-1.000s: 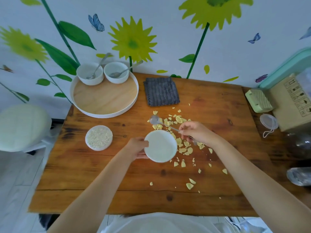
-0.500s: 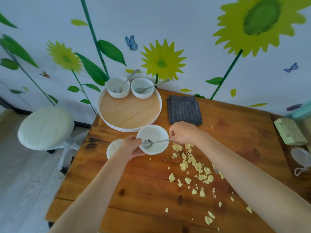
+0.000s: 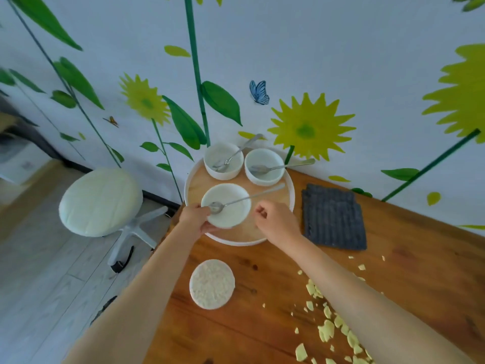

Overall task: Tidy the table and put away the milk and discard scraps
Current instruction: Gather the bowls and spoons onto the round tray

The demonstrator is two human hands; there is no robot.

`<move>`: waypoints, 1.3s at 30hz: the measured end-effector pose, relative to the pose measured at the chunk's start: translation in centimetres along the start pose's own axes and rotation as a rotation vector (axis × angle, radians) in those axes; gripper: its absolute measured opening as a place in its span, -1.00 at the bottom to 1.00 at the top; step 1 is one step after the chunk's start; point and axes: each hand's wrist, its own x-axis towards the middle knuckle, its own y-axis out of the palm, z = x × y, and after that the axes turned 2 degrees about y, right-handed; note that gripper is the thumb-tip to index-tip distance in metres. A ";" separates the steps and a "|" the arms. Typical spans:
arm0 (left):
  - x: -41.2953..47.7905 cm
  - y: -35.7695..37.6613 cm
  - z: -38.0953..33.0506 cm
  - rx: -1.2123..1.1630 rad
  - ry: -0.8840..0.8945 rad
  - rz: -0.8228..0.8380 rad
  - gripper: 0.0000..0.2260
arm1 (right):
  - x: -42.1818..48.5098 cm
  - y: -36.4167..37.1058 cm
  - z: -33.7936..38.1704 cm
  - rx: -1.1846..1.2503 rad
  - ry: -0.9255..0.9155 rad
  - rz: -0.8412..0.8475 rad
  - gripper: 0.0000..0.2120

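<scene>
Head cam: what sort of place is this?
Probably a home dining corner, possibly staged: a wooden table with scattered scraps, a round tray with white bowls and spoons, sunflower wall decals, a padded stool.

You have bright, even light, its source out of view. Shadows fall soft and faint on the table (image 3: 420, 271). Your wide lens bows the wall (image 3: 341, 48) and its painted stems (image 3: 195, 74) toward the edges. The floor (image 3: 39, 271) at far left is smeared. Overall slightly soft, centre clearest.

1 head-worn wide-angle view, forward and down, close above the table (image 3: 409, 274)
</scene>
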 end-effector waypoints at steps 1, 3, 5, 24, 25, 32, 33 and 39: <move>0.8 -0.3 -0.5 0.004 -0.002 -0.021 -0.63 | 0.8 0.9 0.0 0.075 0.038 0.045 -0.84; 2.2 -0.7 -1.4 -0.014 -0.001 -0.045 -0.61 | 2.1 2.5 0.2 0.239 0.115 0.142 -0.75; 3.4 -1.0 -2.1 -0.031 0.011 -0.052 -0.59 | 3.1 3.6 0.5 0.350 0.161 0.204 -0.62; 5.8 -2.2 -3.9 0.923 0.186 -0.162 -0.90 | 4.0 4.9 1.5 0.553 0.229 0.180 -0.66; 5.6 -2.2 -4.3 0.929 0.204 -0.167 -0.89 | 4.0 4.9 1.6 0.558 0.225 0.182 -0.66; 2.5 -3.3 -3.3 0.676 0.294 -0.193 -0.95 | 2.0 5.2 0.5 0.562 0.284 0.114 -0.64; 1.8 -3.4 -2.8 0.644 0.286 -0.191 -0.94 | 1.5 5.4 0.1 0.565 0.280 0.084 -0.68; -2.1 -4.6 1.5 0.716 0.227 -0.113 -0.78 | -2.8 6.3 -1.4 0.562 0.282 0.080 -0.88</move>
